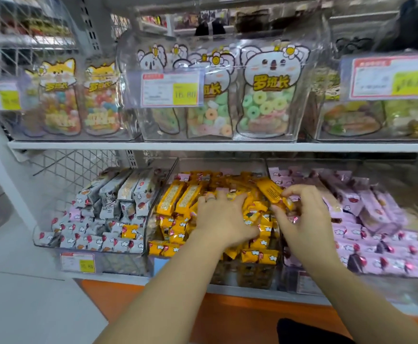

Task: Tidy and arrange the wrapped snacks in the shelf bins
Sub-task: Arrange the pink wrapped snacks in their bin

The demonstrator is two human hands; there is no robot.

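Yellow snacks point(178, 197) (price tag point(170, 88) above: 16.80): left hand point(221, 216) presses, right hand point(302, 216) pinches one.

Shop, price tags point(172, 88), stocked snack bins point(265, 167)

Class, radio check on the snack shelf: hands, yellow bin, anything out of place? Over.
Left hand on yellow snack pile, grip unclear. Right hand pinching one yellow bar. Stray yellow pack in grey-wrapper bin, left. Over.
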